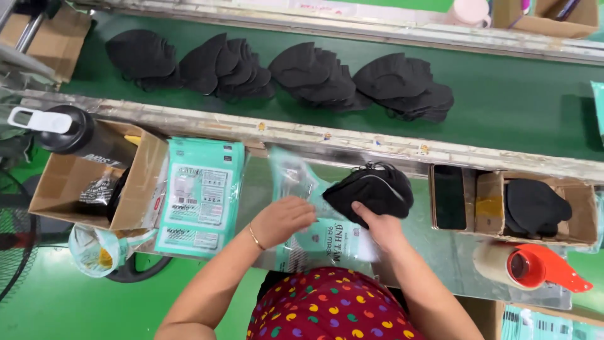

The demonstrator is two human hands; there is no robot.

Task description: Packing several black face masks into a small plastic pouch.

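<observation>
Left hand (283,219) is pinching the edge of a clear plastic bag (314,242) with teal print, flat on the metal table (440,252); right hand (380,228) is closed around a bundle of black masks (371,189), held right at the bag's mouth; can't tell if any are inside. Stack of teal bags (201,195) sits just left; cardboard box (135,189) with a black bottle (75,132) beyond that; more black masks (314,75) up on the green belt (516,101); tape dispenser (535,267) on the right.
</observation>
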